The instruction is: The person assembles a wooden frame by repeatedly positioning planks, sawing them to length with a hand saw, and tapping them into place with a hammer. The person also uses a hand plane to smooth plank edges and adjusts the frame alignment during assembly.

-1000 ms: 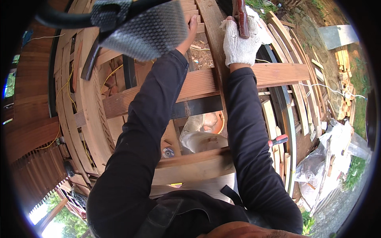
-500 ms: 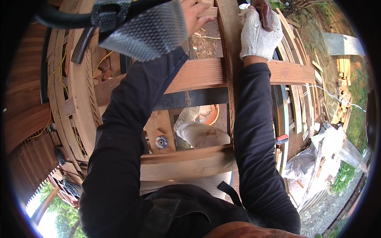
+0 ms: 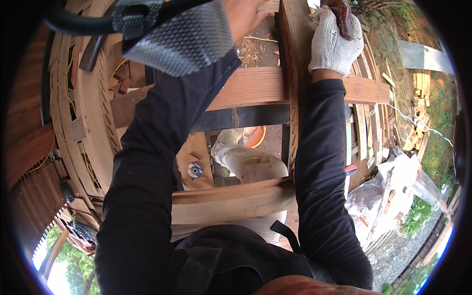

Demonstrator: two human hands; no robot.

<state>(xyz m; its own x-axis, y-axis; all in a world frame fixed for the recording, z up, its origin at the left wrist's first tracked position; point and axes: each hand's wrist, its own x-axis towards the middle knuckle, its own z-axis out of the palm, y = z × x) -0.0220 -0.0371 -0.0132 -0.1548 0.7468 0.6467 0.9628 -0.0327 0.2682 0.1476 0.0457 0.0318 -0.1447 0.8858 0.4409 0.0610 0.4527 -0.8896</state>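
Note:
My bare left hand (image 3: 246, 18) reaches to the upper edge of the view, partly cut off there. Its thumb and fingers close on the end of a light wood piece (image 3: 269, 6), beside a long upright beam (image 3: 296, 54). A white knitted glove covers my right hand (image 3: 334, 46), just right of that beam. Its fingers wrap a dark brown, worn wooden handle (image 3: 342, 18); the tool's other end is out of view. Under both forearms runs a reddish crossbeam (image 3: 250, 87). A mesh-covered part (image 3: 184, 42) hangs in front at upper left, hiding some of my left wrist.
A nearer crossbeam (image 3: 231, 204) lies before my body. Through the frame show a board (image 3: 199, 147) bearing a small round disc (image 3: 195, 169), my trousered leg (image 3: 250, 164) and an orange basin (image 3: 255, 136). Plastic sheeting (image 3: 378, 189) lies right, near a white cord (image 3: 415, 118).
Both hands have shifted slightly up and to the right in the picture, and the left hand is more cut off. The view itself has moved a little. Both holds look the same.

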